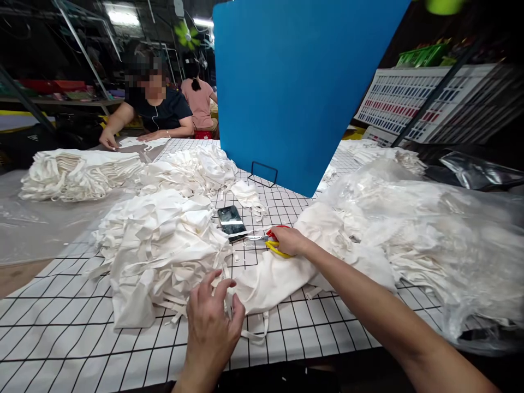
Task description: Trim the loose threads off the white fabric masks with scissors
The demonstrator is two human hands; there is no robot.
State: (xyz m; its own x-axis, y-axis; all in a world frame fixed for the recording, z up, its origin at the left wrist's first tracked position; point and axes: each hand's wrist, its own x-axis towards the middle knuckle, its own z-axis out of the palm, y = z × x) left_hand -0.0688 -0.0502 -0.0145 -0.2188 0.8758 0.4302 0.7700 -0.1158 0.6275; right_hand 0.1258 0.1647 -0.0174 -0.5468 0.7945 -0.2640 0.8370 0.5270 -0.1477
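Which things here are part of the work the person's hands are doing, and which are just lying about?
In use:
- scissors, gripped by right hand
- white cloth piece, pinched by left hand
- cloth pile beside it

Lying about:
- phone
- blue board
- plastic bag of cloth
- far stack near another person's hands

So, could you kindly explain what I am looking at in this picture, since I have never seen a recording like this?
There is no machine here: a camera worn on a person's head looks down at their two bare hands. The right hand grips scissors with red and yellow handles. The left hand pinches a white fabric piece with strap ends. They work on a checked table cover. On it lie piles of white fabric pieces, a dark phone, a clear plastic bag of more pieces and an upright blue board. A co-worker sits across the table.
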